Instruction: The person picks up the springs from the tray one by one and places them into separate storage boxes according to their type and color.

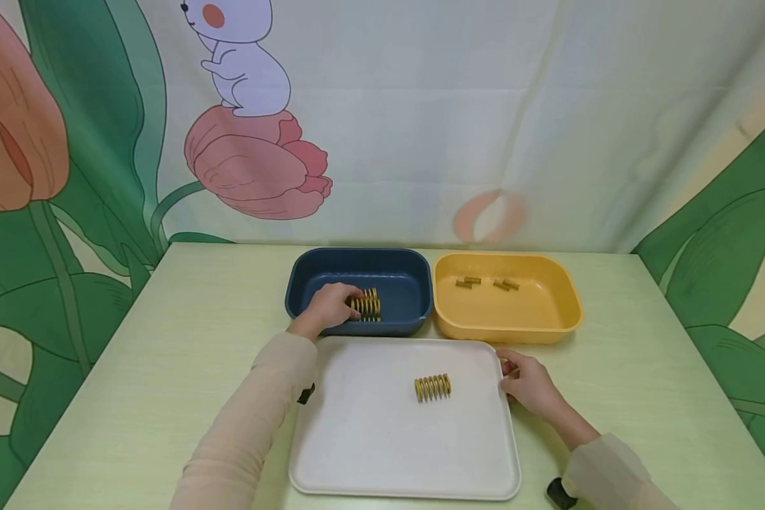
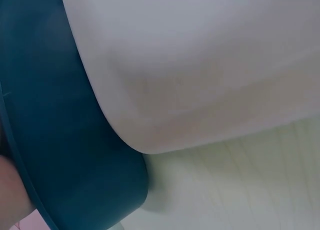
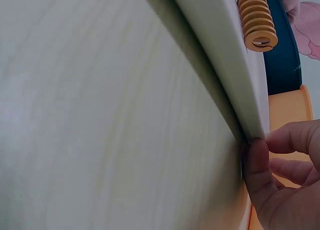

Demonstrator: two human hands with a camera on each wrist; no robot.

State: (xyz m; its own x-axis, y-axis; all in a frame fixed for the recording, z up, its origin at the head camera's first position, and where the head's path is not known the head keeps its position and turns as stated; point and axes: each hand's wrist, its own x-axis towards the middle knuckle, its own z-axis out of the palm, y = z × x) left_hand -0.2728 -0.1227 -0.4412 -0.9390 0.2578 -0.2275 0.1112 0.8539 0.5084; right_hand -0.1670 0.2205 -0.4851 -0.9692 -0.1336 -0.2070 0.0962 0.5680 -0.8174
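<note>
Fingers [image 1: 350, 292] of the left hand [image 1: 328, 306] curl around yellow coiled springs [image 1: 367, 305] in the smooth blue bin [image 1: 357, 263]. Right hand [image 1: 528, 382] pinches the white tray [image 1: 370, 439] edge; one ribbed spring [image 1: 432, 387] lies there.

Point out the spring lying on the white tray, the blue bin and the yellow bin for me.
spring on the white tray [image 1: 432, 387], head view, middle of its coils.
blue bin [image 1: 400, 282], head view, bare inner floor.
yellow bin [image 1: 516, 312], head view, bare inner floor.

**Tulip backdrop behind a pale green table**

A pale green wood-grain table [image 1: 166, 368] fills the near scene. Behind it hangs a white fabric backdrop [image 1: 452, 106] printed with pink tulips, green leaves and a white cartoon rabbit [image 1: 242, 60] at far left.
</note>
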